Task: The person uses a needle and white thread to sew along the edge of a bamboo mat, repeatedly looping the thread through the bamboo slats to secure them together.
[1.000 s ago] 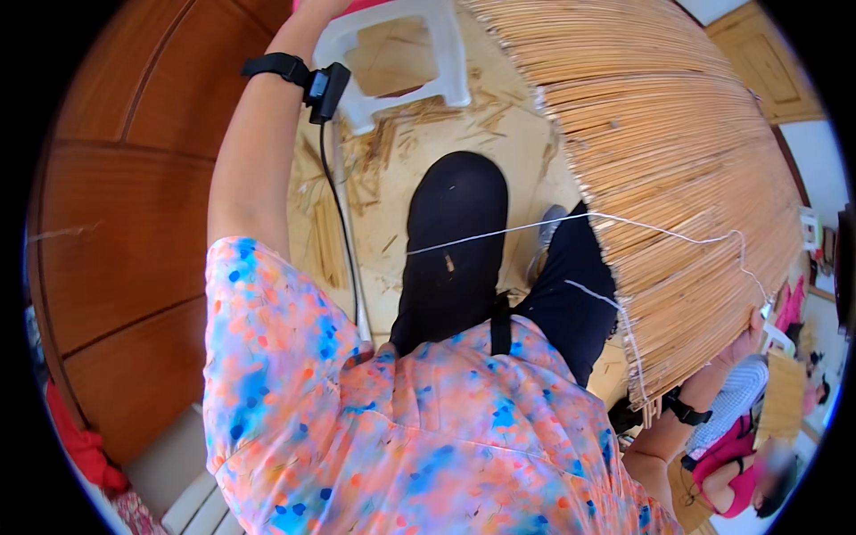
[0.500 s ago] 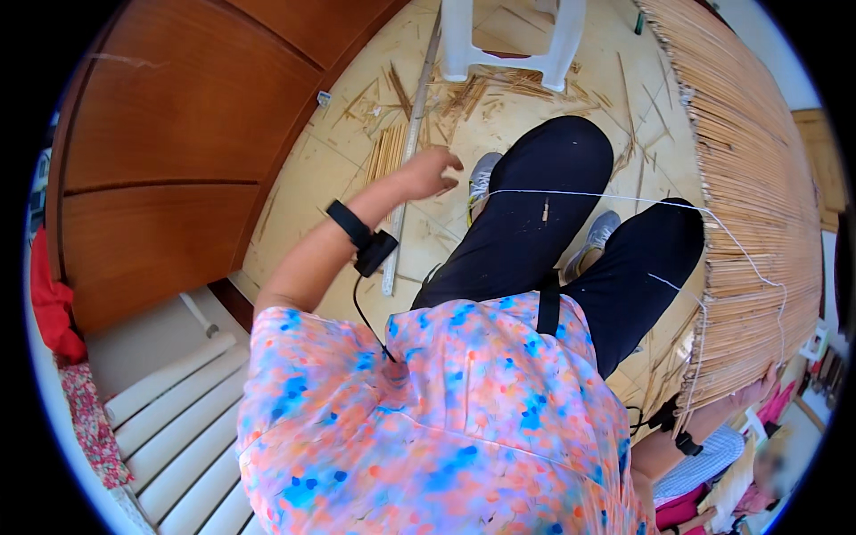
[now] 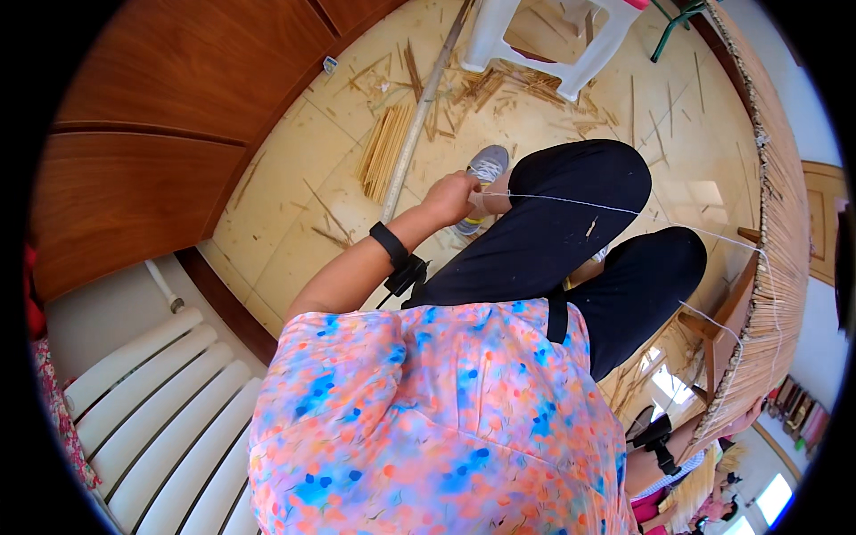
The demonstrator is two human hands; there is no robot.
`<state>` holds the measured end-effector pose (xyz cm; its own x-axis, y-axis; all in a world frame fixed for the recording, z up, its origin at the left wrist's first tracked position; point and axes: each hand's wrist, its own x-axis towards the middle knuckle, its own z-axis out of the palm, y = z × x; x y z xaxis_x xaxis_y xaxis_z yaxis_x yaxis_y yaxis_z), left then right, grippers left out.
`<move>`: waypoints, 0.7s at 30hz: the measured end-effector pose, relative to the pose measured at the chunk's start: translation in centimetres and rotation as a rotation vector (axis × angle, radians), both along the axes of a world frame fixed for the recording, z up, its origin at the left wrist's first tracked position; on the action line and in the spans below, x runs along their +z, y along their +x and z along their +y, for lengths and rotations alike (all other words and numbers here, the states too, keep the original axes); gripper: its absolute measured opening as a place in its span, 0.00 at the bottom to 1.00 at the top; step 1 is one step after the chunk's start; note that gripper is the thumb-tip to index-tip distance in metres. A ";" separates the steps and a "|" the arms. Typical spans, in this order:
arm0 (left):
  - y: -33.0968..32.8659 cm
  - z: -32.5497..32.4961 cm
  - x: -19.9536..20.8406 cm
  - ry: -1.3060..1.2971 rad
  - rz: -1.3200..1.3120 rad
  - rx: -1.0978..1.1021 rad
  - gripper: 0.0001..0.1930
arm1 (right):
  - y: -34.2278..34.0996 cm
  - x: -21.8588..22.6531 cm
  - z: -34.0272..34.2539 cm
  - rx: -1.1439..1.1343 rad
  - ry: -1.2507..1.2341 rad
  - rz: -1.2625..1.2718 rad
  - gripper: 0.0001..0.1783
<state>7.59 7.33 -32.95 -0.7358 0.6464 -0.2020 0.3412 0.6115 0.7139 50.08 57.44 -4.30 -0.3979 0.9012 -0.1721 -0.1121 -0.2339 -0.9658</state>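
My left hand (image 3: 453, 197) is closed beside my left knee, its fingers pinched on a white string (image 3: 566, 200). From there the string crosses my dark trouser leg and runs to the edge of a mat of thin straw-coloured reeds (image 3: 774, 259). The mat stands on its side at the right, seen nearly edge-on. A second length of string (image 3: 715, 322) hangs loosely by its lower part. My right forearm (image 3: 685, 440) reaches to the mat's lower end, where the right hand (image 3: 745, 417) is mostly hidden and its fingers do not show.
A bundle of cut reeds (image 3: 385, 153) lies beside a long metal straightedge (image 3: 415, 134) on the tiled floor, among scattered bits. Ahead stands a white plastic stool (image 3: 571, 78). Brown wooden panels (image 3: 152, 107) and a white radiator (image 3: 165, 401) are at the left. Another person is partly visible at the lower right.
My left hand has gone from loosely spread fingers to a pinch on the string. The mat has turned more edge-on and shifted right in view, showing more floor and a wooden support.
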 end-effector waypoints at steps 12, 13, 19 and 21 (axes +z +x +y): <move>-1.2 -1.6 -7.7 -0.211 0.009 0.070 0.13 | -0.9 0.5 -0.1 -0.133 0.022 0.026 0.31; -1.3 -1.8 -8.2 -0.247 -0.008 0.083 0.14 | -1.2 0.7 -0.7 -0.203 0.071 -0.026 0.31; -1.0 -0.5 -8.5 -0.084 -0.035 0.098 0.15 | -0.6 0.9 -0.9 -0.164 0.058 -0.014 0.30; -1.0 0.0 -8.6 0.065 -0.055 0.074 0.16 | -0.8 1.1 -0.8 -0.147 0.043 -0.019 0.29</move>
<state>6.62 7.30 -41.51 -0.7708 0.6040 -0.2028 0.2561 0.5852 0.7693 49.29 56.61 -3.22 -0.2581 0.9562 -0.1382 -0.1234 -0.1745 -0.9769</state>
